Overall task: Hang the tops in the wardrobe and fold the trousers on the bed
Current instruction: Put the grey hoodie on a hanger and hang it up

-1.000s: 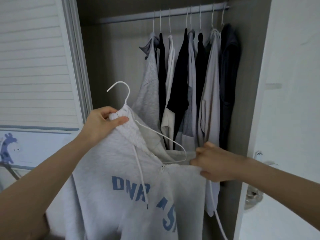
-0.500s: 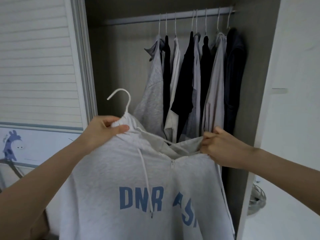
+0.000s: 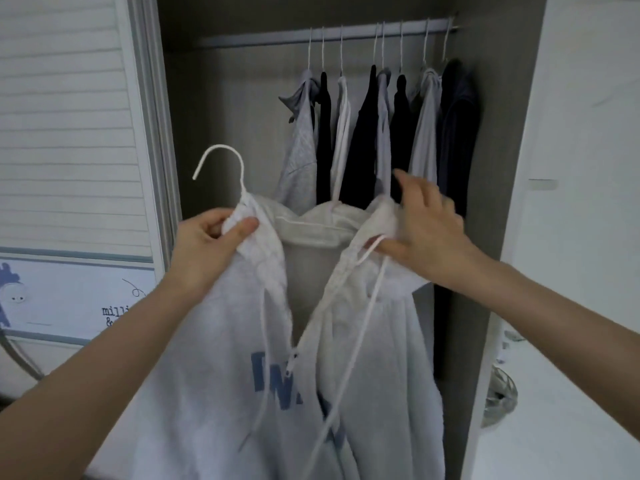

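Note:
A light grey zip hoodie (image 3: pixel 214 375) with blue lettering hangs in front of me on a white wire hanger (image 3: pixel 221 150), whose hook sticks up free to the left. My left hand (image 3: pixel 204 244) grips the left side of the collar together with the hanger's neck. On the hoodie's right shoulder lies my right hand (image 3: pixel 426 230), fingers straight and spread, thumb by the drawstring. The zip is open at the top and the two front halves are parted. The wardrobe rail (image 3: pixel 263 39) is above and behind, with its left stretch bare.
Several grey, white and dark tops (image 3: pixel 367 133) hang bunched on the right half of the rail. A white slatted sliding door (image 3: pixel 69 133) stands on the left. The open white wardrobe door (image 3: pixel 571 202) with a metal handle (image 3: pixel 502 396) is on the right.
The hoodie rose towards the rail and its front opened. My right hand let go of the collar edge and moved up onto the right shoulder with fingers spread.

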The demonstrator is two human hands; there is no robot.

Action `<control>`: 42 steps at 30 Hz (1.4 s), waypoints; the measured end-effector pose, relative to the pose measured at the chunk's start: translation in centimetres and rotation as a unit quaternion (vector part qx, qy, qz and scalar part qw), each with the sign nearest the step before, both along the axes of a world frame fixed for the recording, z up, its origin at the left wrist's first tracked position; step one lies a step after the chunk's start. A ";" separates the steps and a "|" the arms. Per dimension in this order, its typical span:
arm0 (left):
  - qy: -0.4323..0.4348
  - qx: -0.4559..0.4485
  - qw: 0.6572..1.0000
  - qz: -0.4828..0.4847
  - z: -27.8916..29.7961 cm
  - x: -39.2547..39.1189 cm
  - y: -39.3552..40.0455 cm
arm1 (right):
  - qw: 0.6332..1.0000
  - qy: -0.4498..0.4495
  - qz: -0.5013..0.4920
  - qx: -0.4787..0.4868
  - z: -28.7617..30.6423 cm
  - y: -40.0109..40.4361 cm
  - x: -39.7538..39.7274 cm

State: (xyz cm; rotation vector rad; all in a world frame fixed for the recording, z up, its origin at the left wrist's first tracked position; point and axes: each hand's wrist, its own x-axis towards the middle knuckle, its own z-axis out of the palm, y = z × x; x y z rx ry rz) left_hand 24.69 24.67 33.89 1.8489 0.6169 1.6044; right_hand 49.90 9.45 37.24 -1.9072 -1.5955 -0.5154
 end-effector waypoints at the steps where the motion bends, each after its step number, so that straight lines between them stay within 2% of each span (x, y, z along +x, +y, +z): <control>1: -0.011 0.007 1.000 -0.009 0.2 -0.3 -0.1 | 0.987 0.132 -0.044 -0.074 0.0 -0.3 1.4; 2: -0.021 0.013 1.000 -0.017 0.4 -0.5 0.0 | 0.961 0.231 -0.042 -0.143 -0.1 -0.3 2.5; 3: -0.027 0.015 0.999 -0.022 0.6 -0.5 0.0 | 0.944 0.278 -0.022 -0.174 -0.5 -0.1 3.3; 6: -0.032 0.018 0.999 -0.040 1.2 -0.3 -0.1 | 0.934 0.315 0.070 -0.156 -1.0 0.5 4.8; 9: -0.020 0.021 0.998 -0.054 1.4 -0.2 -0.2 | 0.897 0.348 0.165 -0.216 -0.5 -0.4 5.8; 11: 0.022 0.031 0.998 -0.052 1.5 -0.3 -0.4 | 0.912 0.300 0.158 -0.231 0.3 -1.0 6.5; 14: 0.110 0.039 0.989 -0.095 1.6 0.1 -0.8 | 0.964 0.157 0.149 -0.153 2.5 -0.4 5.7; 16: 0.178 0.057 0.976 -0.115 1.2 1.4 -1.2 | 0.972 0.092 0.194 -0.093 3.8 0.7 3.4; 18: 0.217 0.074 0.966 -0.124 0.8 2.9 -1.7 | 0.962 0.098 0.251 -0.049 4.2 2.2 0.9; 20: 0.168 0.070 0.975 -0.130 0.7 3.4 -1.9 | 0.948 0.132 0.285 -0.041 3.9 3.9 -1.1; 21: 0.124 0.059 0.983 -0.123 0.7 3.1 -1.8 | 0.953 0.124 0.268 -0.075 3.6 4.5 -1.4; 23: 0.047 0.037 0.994 -0.094 0.8 1.9 -1.3 | 0.965 0.081 0.153 -0.196 2.9 4.9 -0.4; 24: 0.022 0.030 0.996 -0.077 0.8 1.1 -1.0 | 0.959 0.086 0.070 -0.260 2.7 4.6 0.3; 26: -0.011 0.003 0.998 -0.054 0.5 -0.1 -0.5 | 0.918 0.164 -0.073 -0.354 3.1 3.3 1.7; 27: -0.026 -0.016 0.998 -0.047 0.4 -0.4 -0.3 | 0.891 0.210 -0.090 -0.392 3.5 2.6 2.3; 30: -0.055 -0.057 0.996 -0.033 0.2 -1.0 0.4 | 0.830 0.307 -0.017 -0.465 3.7 1.9 4.0; 32: -0.058 -0.055 0.996 -0.032 0.2 -1.5 0.8 | 0.809 0.364 0.065 -0.457 3.2 1.4 4.7; 34: -0.056 -0.046 0.997 -0.038 0.3 -1.7 1.0 | 0.803 0.411 0.136 -0.410 2.7 0.8 4.9; 36: -0.043 -0.027 0.998 -0.048 0.4 -1.8 0.9 | 0.812 0.429 0.179 -0.353 2.4 0.3 5.0; 37: -0.030 -0.012 0.998 -0.050 0.6 -1.8 0.9 | 0.829 0.418 0.188 -0.320 2.4 0.1 4.8; 40: 0.024 0.020 0.997 -0.064 1.0 -1.6 0.3 | 0.912 0.303 0.201 -0.187 2.5 0.4 3.2; 42: 0.073 0.044 0.993 -0.083 1.1 -0.4 -0.5 | 0.950 0.210 0.215 -0.086 2.6 1.2 0.9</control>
